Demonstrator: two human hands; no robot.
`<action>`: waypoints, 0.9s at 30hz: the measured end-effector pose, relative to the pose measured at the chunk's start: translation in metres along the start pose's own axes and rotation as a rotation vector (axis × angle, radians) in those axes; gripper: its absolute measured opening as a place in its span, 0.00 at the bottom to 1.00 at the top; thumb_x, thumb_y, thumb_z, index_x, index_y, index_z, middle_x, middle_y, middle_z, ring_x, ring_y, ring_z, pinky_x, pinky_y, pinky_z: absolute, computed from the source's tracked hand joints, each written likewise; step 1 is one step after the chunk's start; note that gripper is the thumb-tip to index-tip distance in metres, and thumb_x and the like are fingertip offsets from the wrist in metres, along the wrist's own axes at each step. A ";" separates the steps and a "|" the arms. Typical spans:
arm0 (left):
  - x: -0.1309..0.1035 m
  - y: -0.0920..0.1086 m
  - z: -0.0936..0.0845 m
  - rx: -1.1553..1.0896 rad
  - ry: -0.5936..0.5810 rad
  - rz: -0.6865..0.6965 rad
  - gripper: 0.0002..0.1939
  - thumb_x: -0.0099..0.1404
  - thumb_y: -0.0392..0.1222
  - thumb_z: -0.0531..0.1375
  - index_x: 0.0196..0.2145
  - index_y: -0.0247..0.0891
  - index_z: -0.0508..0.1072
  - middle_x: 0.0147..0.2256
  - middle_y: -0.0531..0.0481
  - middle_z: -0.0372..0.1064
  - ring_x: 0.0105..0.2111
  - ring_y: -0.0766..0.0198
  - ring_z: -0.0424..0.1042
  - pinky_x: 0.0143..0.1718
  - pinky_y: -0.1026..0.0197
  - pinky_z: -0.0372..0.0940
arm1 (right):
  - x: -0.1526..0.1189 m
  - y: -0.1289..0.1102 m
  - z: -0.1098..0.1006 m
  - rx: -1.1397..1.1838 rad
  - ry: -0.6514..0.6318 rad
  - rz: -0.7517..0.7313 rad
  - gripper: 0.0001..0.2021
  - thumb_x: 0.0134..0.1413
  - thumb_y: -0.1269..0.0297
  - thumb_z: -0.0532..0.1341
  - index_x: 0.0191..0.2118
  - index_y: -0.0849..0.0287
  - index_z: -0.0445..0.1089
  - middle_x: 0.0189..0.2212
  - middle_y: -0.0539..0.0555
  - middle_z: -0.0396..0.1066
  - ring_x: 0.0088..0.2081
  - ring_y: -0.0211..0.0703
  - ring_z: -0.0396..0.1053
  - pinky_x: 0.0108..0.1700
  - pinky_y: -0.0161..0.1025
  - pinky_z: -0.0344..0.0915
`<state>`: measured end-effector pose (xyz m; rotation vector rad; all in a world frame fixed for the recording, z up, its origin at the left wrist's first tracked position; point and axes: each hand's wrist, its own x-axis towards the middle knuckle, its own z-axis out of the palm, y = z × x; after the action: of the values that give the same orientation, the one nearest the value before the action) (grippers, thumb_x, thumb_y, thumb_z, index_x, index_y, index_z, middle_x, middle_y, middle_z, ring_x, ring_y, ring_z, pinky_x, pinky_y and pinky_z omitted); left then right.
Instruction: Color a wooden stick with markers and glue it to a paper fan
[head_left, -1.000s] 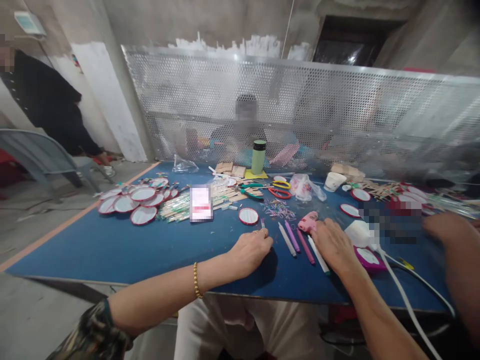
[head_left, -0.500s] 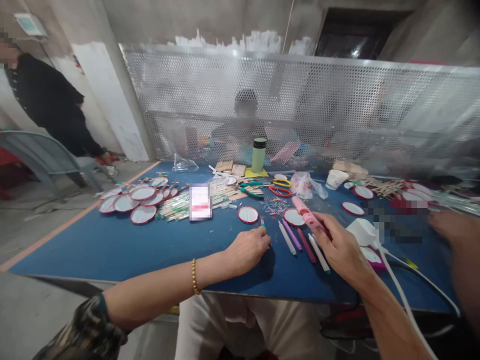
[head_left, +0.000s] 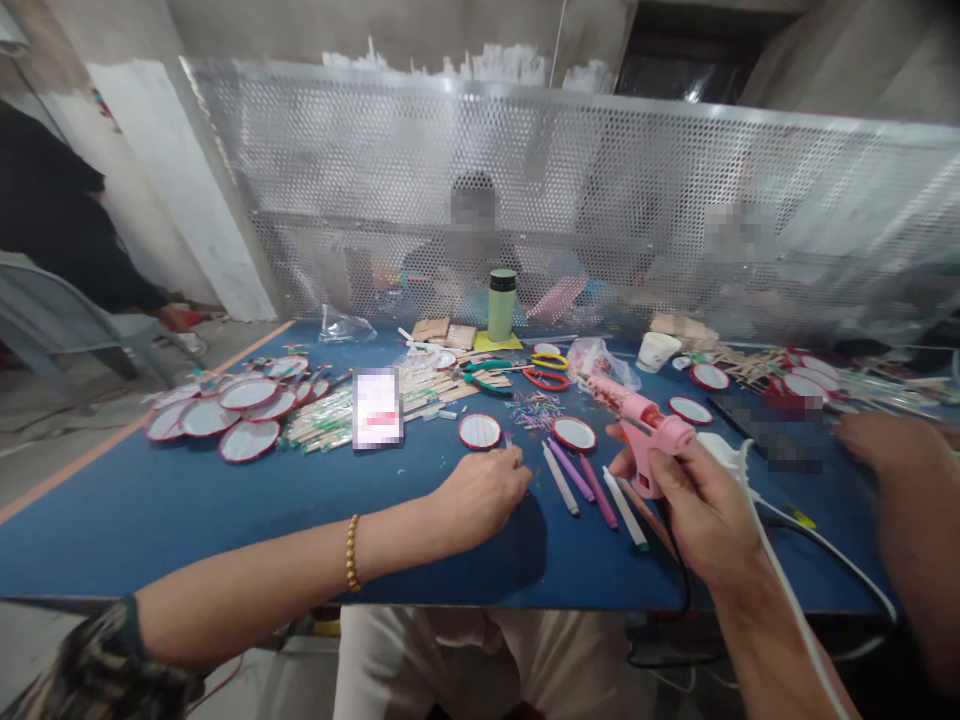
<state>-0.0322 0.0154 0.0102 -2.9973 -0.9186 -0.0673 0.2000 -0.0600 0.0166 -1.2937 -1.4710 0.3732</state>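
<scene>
My right hand [head_left: 701,490] is wrapped round the handle of a pink hot glue gun [head_left: 651,432], its nozzle end towards the back left. My left hand [head_left: 480,500] is closed in a pinch over the table; a small thin tip shows above its fingers, too little to name. Just behind that hand lies a round white disc with a red rim [head_left: 479,431]. A second red-rimmed disc [head_left: 574,434] lies left of the glue gun. Several marker pens, among them a purple marker [head_left: 571,470], lie side by side between my hands.
Red-rimmed discs [head_left: 250,440] are heaped at left beside a bundle of wooden sticks [head_left: 330,415] and a phone [head_left: 377,408]. Pliers [head_left: 546,380], a green bottle [head_left: 502,305] and a paper cup [head_left: 658,352] stand or lie behind. Another person's hand [head_left: 877,450] is at right, near white cables [head_left: 832,545].
The glue gun has turned in my right hand, so its side and trigger area now show. My left hand stays pinched near the disc. The whole view has shifted slightly.
</scene>
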 end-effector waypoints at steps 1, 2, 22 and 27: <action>0.009 -0.003 -0.003 0.015 0.027 -0.002 0.11 0.69 0.29 0.52 0.41 0.34 0.73 0.41 0.41 0.71 0.38 0.58 0.74 0.37 0.58 0.72 | -0.002 -0.002 0.001 -0.068 0.043 -0.031 0.18 0.68 0.49 0.55 0.44 0.58 0.73 0.31 0.53 0.76 0.25 0.39 0.68 0.26 0.35 0.66; 0.018 -0.005 -0.006 0.030 0.044 0.009 0.11 0.68 0.27 0.52 0.41 0.34 0.73 0.42 0.41 0.71 0.39 0.58 0.74 0.38 0.59 0.71 | -0.004 -0.004 0.002 -0.145 0.102 -0.060 0.18 0.68 0.49 0.54 0.42 0.57 0.73 0.31 0.53 0.76 0.26 0.39 0.69 0.28 0.35 0.67; 0.130 -0.007 -0.002 0.101 0.020 0.246 0.14 0.66 0.23 0.50 0.43 0.30 0.72 0.43 0.37 0.72 0.41 0.54 0.75 0.38 0.57 0.69 | -0.022 -0.003 -0.008 -0.455 0.355 -0.234 0.16 0.70 0.53 0.51 0.48 0.57 0.70 0.42 0.61 0.75 0.44 0.52 0.73 0.46 0.48 0.70; 0.155 0.003 -0.002 0.056 0.007 0.264 0.12 0.65 0.24 0.53 0.41 0.31 0.74 0.42 0.38 0.73 0.40 0.54 0.75 0.36 0.58 0.68 | -0.023 -0.005 -0.008 -0.463 0.360 -0.226 0.15 0.71 0.55 0.51 0.47 0.58 0.70 0.42 0.61 0.75 0.44 0.51 0.74 0.45 0.47 0.71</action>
<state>0.0980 0.1001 0.0192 -3.0322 -0.5077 -0.0500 0.2002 -0.0847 0.0115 -1.4405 -1.4141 -0.3560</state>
